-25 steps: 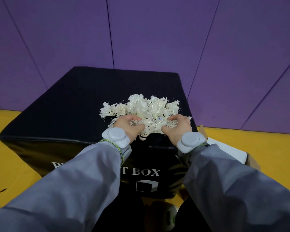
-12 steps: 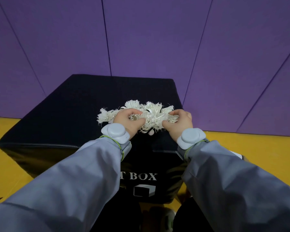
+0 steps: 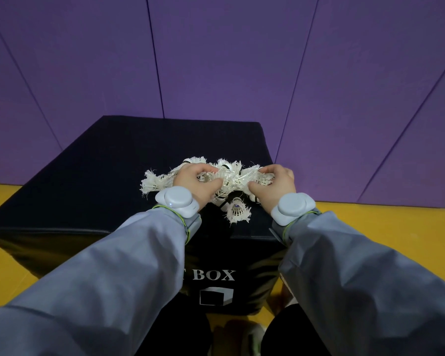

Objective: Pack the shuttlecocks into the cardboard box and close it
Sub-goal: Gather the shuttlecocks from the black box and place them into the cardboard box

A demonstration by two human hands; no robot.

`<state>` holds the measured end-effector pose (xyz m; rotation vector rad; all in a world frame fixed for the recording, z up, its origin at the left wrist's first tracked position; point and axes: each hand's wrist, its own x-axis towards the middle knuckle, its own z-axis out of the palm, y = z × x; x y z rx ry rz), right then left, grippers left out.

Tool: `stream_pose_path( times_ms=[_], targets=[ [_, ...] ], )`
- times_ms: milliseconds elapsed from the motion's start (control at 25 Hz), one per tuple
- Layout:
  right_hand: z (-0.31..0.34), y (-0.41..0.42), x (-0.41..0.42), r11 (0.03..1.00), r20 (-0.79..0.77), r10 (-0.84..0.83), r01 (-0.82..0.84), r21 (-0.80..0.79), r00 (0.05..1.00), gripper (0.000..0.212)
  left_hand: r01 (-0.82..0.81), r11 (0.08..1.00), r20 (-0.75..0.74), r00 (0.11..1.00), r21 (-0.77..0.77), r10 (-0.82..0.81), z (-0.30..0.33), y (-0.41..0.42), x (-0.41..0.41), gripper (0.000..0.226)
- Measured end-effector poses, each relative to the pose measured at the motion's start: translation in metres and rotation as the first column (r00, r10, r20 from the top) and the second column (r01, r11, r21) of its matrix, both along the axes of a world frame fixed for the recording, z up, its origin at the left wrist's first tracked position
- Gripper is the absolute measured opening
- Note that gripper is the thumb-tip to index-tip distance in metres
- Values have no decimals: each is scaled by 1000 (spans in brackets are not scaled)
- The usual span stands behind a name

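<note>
Two hands gathering a loose heap of white feather shuttlecocks point(image 3: 229, 176) on top of a black padded block point(image 3: 108, 176). Compared with a second ago, heap squeezed tighter and narrower between the palms, fingers curled further in, and the bundle drawn nearer the front edge of the block. One shuttlecock point(image 3: 238, 213) now loose below the bundle, between the two wrists, cork end pointing away, resting just at the block's near edge. Probably means the scoop is nearly ready to lift, but with one piece escaped and needing a second pick-up.

Left hand point(image 3: 194, 185) closed around the left side of the bundle, thumb underneath, fingers over the top; a tuft of feathers point(image 3: 152, 182) sticking out beyond it to the left. Right hand point(image 3: 274, 185) likewise closed on the right side of the bundle, thumb tucked under, fingers wrapped over. Bulk of the shuttlecocks directly between the two hands and touching both.

Pale round sensor pucks point(image 3: 176, 202) strapped on both wrists, grey sleeves point(image 3: 129, 265) behind them. Purple padded wall beyond, yellow floor point(image 3: 385, 227) to either side. Cardboard box not clearly in view; only a small tan sliver below the right sleeve, too little to tell. Packing not yet begun, judging by this.
</note>
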<state>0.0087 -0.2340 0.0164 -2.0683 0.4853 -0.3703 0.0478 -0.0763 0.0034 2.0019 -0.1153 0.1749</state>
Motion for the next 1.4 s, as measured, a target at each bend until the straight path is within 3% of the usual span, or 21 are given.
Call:
stream_pose_path(
  times_ms=[640,760,1200,1400],
  targets=[
    [13,-64,-23,997,40,-62,60,45,997,36,61,996,76,995,61,-66,20,-64,-17,18],
    [7,-78,-29,993,59,-83,77,92,995,35,77,994,60,995,75,-82,16,-79,-21,19],
    [-21,-167,-65,978,-14,-206,206,18,978,38,189,975,21,981,113,-192,-9,-174,-40,20],
    [-51,-224,-87,959,-88,-281,282,4,956,38,291,945,-64,957,151,-284,-38,-235,-57,22]
  ],
)
